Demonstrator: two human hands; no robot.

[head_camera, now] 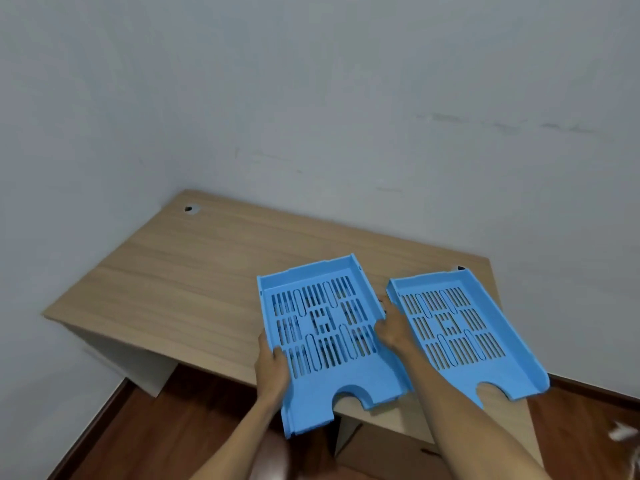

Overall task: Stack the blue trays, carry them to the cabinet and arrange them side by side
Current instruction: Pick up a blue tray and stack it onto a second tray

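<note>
A stack of blue slotted trays (325, 327) is held over the near edge of the wooden cabinet top (194, 271). More than one layer shows at the stack's near left corner. My left hand (272, 367) grips its left rim, thumb on top. My right hand (393, 329) grips its right rim, in the gap between the trays. A single blue tray (460, 330) lies flat on the cabinet top to the right, its notched front end sticking out past the near edge.
The cabinet stands in a corner of grey walls (311, 98). A cable hole (188, 209) sits at its back left. Reddish wooden floor (138, 427) lies in front. Something white (623, 434) is on the floor at far right.
</note>
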